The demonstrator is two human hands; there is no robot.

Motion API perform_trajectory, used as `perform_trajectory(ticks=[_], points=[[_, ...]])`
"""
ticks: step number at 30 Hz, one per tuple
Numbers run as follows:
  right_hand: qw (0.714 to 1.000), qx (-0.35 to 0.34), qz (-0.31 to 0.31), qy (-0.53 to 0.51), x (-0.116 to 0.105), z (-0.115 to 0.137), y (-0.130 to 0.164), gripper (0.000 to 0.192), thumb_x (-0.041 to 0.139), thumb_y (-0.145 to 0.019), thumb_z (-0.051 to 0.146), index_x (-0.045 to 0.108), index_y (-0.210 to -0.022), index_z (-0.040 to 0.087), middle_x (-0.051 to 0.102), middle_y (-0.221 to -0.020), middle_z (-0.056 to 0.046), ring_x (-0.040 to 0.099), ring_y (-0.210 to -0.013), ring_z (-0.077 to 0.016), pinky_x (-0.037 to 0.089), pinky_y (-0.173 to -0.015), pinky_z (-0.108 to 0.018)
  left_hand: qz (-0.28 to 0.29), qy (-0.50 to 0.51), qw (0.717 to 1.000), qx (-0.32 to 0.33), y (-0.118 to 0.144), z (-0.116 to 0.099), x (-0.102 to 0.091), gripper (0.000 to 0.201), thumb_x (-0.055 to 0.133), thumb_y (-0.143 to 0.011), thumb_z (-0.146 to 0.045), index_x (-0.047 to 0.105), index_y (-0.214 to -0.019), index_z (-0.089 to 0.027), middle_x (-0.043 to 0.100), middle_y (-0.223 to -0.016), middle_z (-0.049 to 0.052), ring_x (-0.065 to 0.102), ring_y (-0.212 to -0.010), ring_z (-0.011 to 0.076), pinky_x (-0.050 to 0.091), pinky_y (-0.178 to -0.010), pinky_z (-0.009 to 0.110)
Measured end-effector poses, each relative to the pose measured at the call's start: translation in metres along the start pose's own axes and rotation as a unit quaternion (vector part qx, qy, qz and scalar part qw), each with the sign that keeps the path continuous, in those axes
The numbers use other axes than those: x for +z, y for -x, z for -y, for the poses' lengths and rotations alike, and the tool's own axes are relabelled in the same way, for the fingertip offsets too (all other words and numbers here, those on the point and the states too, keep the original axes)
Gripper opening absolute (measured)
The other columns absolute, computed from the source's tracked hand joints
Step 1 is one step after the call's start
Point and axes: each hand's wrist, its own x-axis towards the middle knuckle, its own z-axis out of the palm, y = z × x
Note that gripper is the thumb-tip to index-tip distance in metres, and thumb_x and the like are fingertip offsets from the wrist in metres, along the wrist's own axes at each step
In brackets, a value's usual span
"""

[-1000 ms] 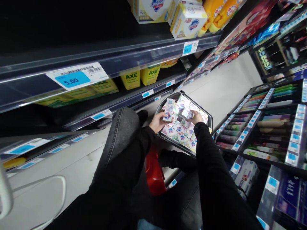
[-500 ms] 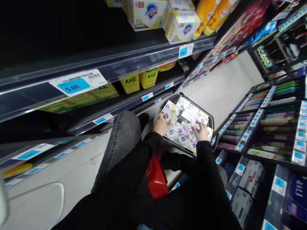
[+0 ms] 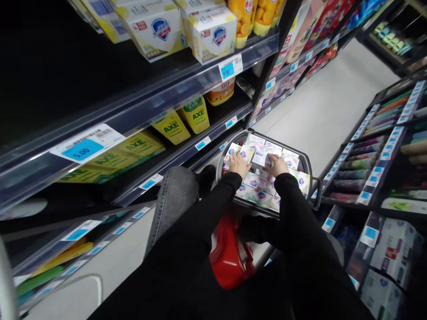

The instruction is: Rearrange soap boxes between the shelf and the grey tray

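A dark-rimmed shopping basket stands on the floor ahead of me, filled with small soap boxes in white, pink, green and yellow. My left hand lies over the boxes on the basket's left side, fingers spread against a yellow-and-white soap box. Near the middle, my right hand has thumb and fingers bent at the edge of a pale soap box; its fingertips are partly hidden. A darker gap shows between boxes, just below that pale box.
Shelves flank the narrow aisle. On the left shelf are larger soap packs and yellow AXE bottles. Rolled goods fill the right shelf. A red plastic object is below me, beside my knee.
My left hand has shifted from gripping a yellow-and-white box to lying over the boxes. The pale middle box sits lower, by my right fingers. The view has turned slightly.
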Motion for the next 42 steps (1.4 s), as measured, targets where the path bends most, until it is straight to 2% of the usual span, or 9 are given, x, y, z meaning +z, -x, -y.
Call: perform_trajectory(ticks=[5,12,19,27,33,38,40,42], points=[[1.000,-0.004,-0.002,0.011,-0.002,0.000,0.001,0.066,0.079,-0.069,0.026,0.058,-0.131,0.015,0.059,-0.131,-0.015,0.058,-0.110,-0.0320,0.047,-0.101,-0.048,0.010,-0.003,1.000,0.028,0.001,-0.001,0.002,0.081,0.067,-0.083,-0.044,0.036,-0.141,0.003,0.044,-0.135,0.027,0.042,-0.128,0.0380,0.035,-0.107,0.046],[0.999,-0.022,-0.029,-0.018,0.005,-0.006,-0.003,0.064,0.082,-0.063,0.022,0.063,-0.124,0.020,0.062,-0.123,-0.012,0.058,-0.102,-0.0308,0.048,-0.097,-0.048,0.023,0.024,0.999,0.023,0.004,-0.002,-0.005,0.079,0.069,-0.081,-0.040,0.037,-0.140,0.001,0.045,-0.133,0.027,0.041,-0.128,0.0398,0.035,-0.107,0.047],[0.999,-0.021,-0.022,-0.019,0.005,-0.008,-0.008,0.063,0.084,-0.059,0.021,0.065,-0.119,0.021,0.064,-0.115,-0.010,0.059,-0.099,-0.0282,0.048,-0.094,-0.044,0.025,0.031,0.999,0.027,0.002,0.000,0.000,0.079,0.070,-0.079,-0.040,0.037,-0.140,-0.001,0.045,-0.134,0.026,0.040,-0.129,0.0401,0.033,-0.108,0.049],[1.000,-0.005,-0.001,-0.015,-0.004,0.000,-0.004,0.065,0.083,-0.062,0.024,0.063,-0.124,0.018,0.063,-0.121,-0.012,0.058,-0.104,-0.0301,0.048,-0.094,-0.044,0.022,0.028,0.999,0.027,0.000,0.001,0.001,0.079,0.070,-0.079,-0.039,0.037,-0.139,0.000,0.045,-0.134,0.027,0.039,-0.130,0.0403,0.033,-0.107,0.049],[1.000,-0.013,-0.008,-0.021,0.000,-0.003,-0.005,0.064,0.083,-0.061,0.024,0.064,-0.122,0.021,0.064,-0.118,-0.010,0.058,-0.103,-0.0298,0.050,-0.091,-0.044,0.026,0.032,0.999,0.028,0.001,0.002,-0.002,0.077,0.070,-0.080,-0.039,0.038,-0.139,0.000,0.045,-0.133,0.027,0.041,-0.128,0.0404,0.034,-0.107,0.050],[0.999,-0.009,-0.003,-0.034,0.002,-0.003,-0.005,0.066,0.083,-0.061,0.024,0.063,-0.124,0.020,0.063,-0.121,-0.011,0.058,-0.105,-0.0311,0.048,-0.095,-0.046,0.027,0.030,0.999,0.024,0.004,-0.001,-0.006,0.080,0.070,-0.080,-0.041,0.037,-0.140,-0.002,0.044,-0.135,0.026,0.040,-0.129,0.0394,0.032,-0.109,0.048],[0.998,-0.008,-0.024,-0.064,-0.003,-0.006,-0.003,0.065,0.082,-0.063,0.028,0.062,-0.125,0.018,0.062,-0.125,-0.013,0.057,-0.110,-0.0322,0.046,-0.098,-0.048,0.022,0.029,0.999,0.017,0.007,-0.001,-0.012,0.084,0.070,-0.079,-0.044,0.034,-0.142,-0.002,0.043,-0.137,0.027,0.040,-0.129,0.0402,0.031,-0.109,0.048],[0.991,0.013,-0.084,-0.108,-0.015,-0.013,0.005,0.057,0.074,-0.071,0.034,0.062,-0.124,0.017,0.061,-0.127,-0.014,0.056,-0.113,-0.0321,0.045,-0.100,-0.049,0.004,0.033,0.999,0.015,0.012,0.005,-0.023,0.085,0.069,-0.080,-0.046,0.033,-0.144,-0.003,0.042,-0.138,0.026,0.040,-0.128,0.0405,0.031,-0.109,0.049]])
